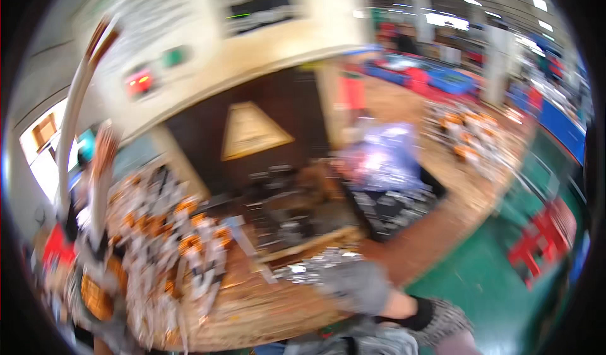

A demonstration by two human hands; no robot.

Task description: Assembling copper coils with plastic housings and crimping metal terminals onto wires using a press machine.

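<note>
Evidently the work is partway through a batch, judging by loose pieces at both ends of the bench (278, 317); orange-and-white pieces (170, 229) crowd its left end, running down toward the curved front edge, and a second orange-and-white heap (470, 134) lies near its far right edge; which pile is done and which is left, I cannot tell.

A copper-coloured part (96, 298), with long white-sleeved leads (77, 102) rising near it, is at the bench's left front corner, seemingly close to the camera; the left hand (118, 333) seems to be the grey blur beside it, but whether its fingers are clamped on the part cannot be told.

The right hand (360, 285), grey-gloved, is at the front edge, just beside or touching small shiny pieces (309, 268); its fingers are too smeared to show whether they are apart or together; behind, the cream machine (189, 58) has a dark recess, with no orange-and-white piece plainly visible inside; right of it, a black tray (432, 188) carries silvery pieces (385, 210) and a bluish plastic bag (388, 156).
</note>
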